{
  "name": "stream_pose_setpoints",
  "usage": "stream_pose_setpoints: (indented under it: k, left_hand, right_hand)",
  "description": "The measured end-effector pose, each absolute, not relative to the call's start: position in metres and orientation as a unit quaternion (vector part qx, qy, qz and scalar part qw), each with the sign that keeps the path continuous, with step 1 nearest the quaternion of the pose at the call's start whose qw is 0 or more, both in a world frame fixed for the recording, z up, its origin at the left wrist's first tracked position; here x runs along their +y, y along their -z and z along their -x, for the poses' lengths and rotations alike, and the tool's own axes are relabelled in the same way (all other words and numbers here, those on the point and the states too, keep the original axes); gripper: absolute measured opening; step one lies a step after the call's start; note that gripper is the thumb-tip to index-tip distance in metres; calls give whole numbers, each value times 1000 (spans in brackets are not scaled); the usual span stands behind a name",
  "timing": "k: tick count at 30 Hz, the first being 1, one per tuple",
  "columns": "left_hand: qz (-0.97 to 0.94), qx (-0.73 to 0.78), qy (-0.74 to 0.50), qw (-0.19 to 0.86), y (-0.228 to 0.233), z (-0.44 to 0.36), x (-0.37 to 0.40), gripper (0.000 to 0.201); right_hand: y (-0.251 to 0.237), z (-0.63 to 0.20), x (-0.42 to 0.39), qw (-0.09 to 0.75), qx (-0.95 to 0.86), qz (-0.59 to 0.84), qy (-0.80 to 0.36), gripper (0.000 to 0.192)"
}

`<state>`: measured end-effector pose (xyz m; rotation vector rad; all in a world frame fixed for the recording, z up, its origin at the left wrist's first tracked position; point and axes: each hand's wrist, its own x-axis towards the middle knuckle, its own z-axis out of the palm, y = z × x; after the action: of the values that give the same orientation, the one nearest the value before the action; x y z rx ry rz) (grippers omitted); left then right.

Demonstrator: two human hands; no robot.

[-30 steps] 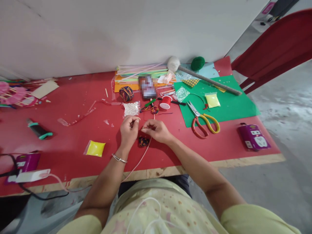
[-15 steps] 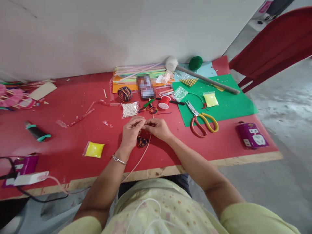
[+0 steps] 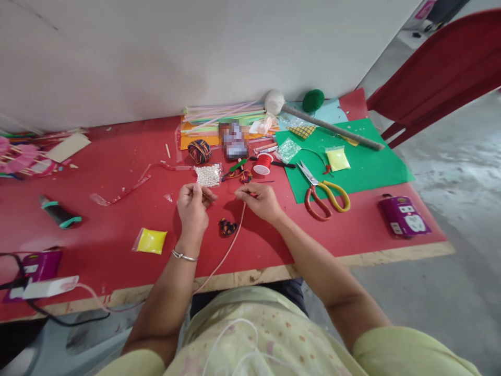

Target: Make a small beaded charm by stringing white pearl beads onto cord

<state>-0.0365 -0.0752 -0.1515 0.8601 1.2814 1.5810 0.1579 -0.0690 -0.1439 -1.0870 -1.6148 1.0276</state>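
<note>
Near the middle of the red table point(image 3: 117, 219), the right hand point(image 3: 261, 201) pinches the top of a thin pink cord point(image 3: 230, 245) trailing to the front edge; the left hand point(image 3: 192, 208) is curled, fingertips pinched on something too small to tell, beside the bead bag point(image 3: 209, 175)

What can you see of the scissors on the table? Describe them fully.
The scissors have silvery blades and looped handles, one red, one yellow, seemingly plastic. They lie flat and slightly open, blades pointing away from the person over the green sheet, handles partly on the red table. Neither hand touches them; the right hand is nearest.
</note>
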Motion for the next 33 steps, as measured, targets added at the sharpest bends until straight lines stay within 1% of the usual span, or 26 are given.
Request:
stream_pose_setpoints:
  k: [3,5,7,8,11,16,18,20,23,27,29,31,32,33]
  left_hand:
    - [-409,541,-588,442,148,36,-80,26]
    - [-496,548,-528,417,146,34,-84,31]
    - [-584,543,-480,365,143,32,-87,36]
    - [-618,537,-464,338,142,32,-88,34]
    - [-677,517,-439,286,140,32,-87,15]
    - [-636,543,-485,257,139,36,-87,17]
    - [-600,569,-503,253,140,38,-87,17]
    - [-575,588,-507,258,143,39,-86,19]
    - [-543,597,-505,305,148,39,-84,20]
    - [-510,582,-506,381,152,37,-82,24]
    - [-514,566,-510,394,149,35,-83,23]
    - [-527,557,-504,398,145,34,-85,23]
    - [-535,553,-500,396,142,33,-86,22]
    - [-545,550,-497,392,140,32,-87,22]
  right_hand:
    - [144,-157,-69,453,-645,447,-424,22]
    - [144,-157,-69,448,-649,449,-421,24]
    - [145,-157,-70,439,-657,445,-421,25]
    - [145,-157,-70,435,-662,441,-422,26]
    - [144,-157,-70,419,-669,418,-449,30]
    - [143,-159,-71,394,-592,403,-576,43]
    - [144,-160,-70,380,-555,401,-622,45]
    - [145,-161,-68,376,-532,400,-645,45]
    - [148,-162,-65,392,-543,426,-608,39]
    - [150,-162,-64,432,-615,464,-468,26]
    - [151,-160,-65,444,-636,449,-444,31]
    - [152,-158,-66,435,-646,423,-463,45]
    - [153,-156,-67,423,-651,412,-477,49]
    - [154,-155,-68,410,-654,405,-490,47]
